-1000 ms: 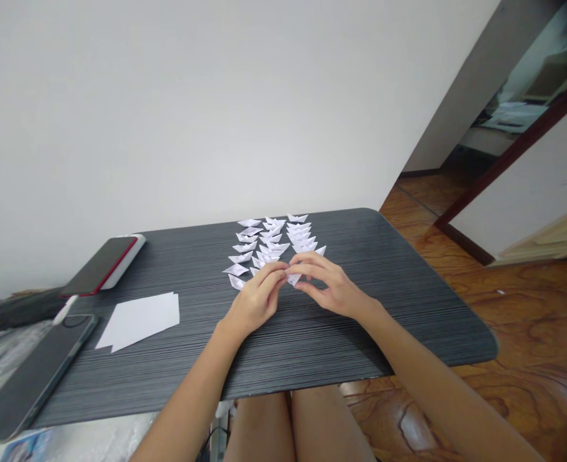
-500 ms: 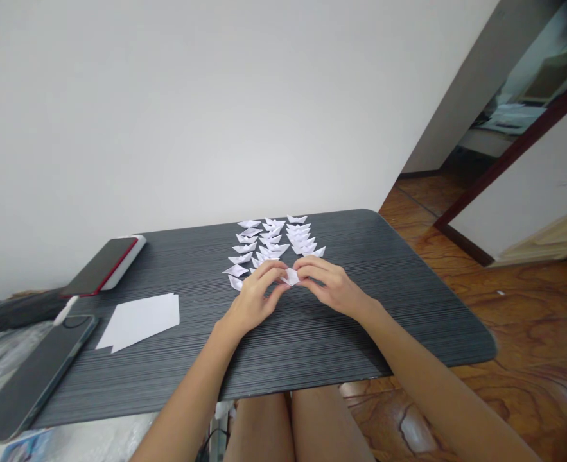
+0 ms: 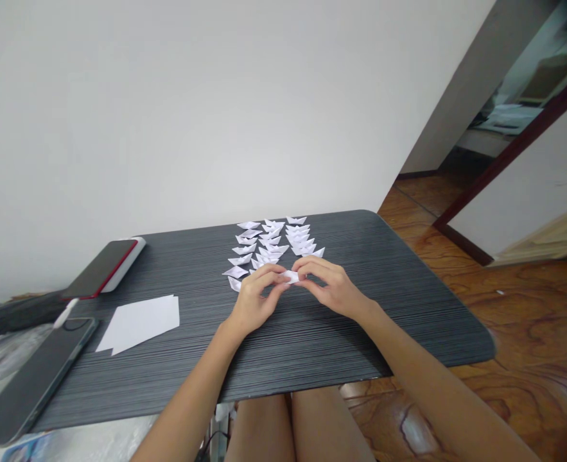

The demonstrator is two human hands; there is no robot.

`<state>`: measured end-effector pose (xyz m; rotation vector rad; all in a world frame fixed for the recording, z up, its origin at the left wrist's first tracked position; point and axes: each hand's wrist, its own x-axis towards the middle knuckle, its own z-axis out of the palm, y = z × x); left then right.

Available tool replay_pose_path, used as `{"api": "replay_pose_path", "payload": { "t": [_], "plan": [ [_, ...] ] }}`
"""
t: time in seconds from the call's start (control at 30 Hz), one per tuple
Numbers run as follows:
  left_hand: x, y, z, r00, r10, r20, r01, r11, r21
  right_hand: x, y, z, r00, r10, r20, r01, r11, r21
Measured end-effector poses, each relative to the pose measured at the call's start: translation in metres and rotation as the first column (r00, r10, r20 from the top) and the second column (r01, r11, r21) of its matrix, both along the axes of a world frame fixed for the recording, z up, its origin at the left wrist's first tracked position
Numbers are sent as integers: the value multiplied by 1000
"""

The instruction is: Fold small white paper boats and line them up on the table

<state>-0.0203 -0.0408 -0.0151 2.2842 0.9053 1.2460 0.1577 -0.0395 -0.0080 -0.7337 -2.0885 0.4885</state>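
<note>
Between my two hands is a small folded piece of white paper (image 3: 291,276), held just above the dark table. My left hand (image 3: 259,296) pinches its left end between thumb and fingers. At its right end, my right hand (image 3: 329,285) grips it in the same way, and the fingertips cover both ends. Just beyond my hands, several white paper boats (image 3: 270,242) stand in three rough columns. The nearest ones are partly hidden behind my fingers.
White paper sheets (image 3: 141,323) lie on the table (image 3: 341,359) at the left. Farther left are a phone (image 3: 37,378) with a white cable plug (image 3: 65,313) and a dark red-edged device (image 3: 101,268) on a white one. A white wall (image 3: 244,115) rises behind the table.
The folded paper looks flatter and wider between my fingertips than before. Both hands stay in nearly the same place, still pinching it.
</note>
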Motion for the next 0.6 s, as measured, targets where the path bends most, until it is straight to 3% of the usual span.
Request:
{"api": "replay_pose_path", "payload": {
  "t": [0.13, 0.27, 0.6],
  "plan": [
    [4, -2, -1, 996, 30, 81, -25, 998, -57, -4, 0, -1, 994, -43, -98, 31, 992, -123],
    [6, -4, -2, 983, 78, 168, -43, 979, -198, -9, 1, -6, 974, -91, -208, 34, 964, -262],
    [9, -2, -1, 932, 67, 356, 112, 881, -459, -13, 2, -8, 939, -109, -326, -67, 871, -487]
  ]
}}
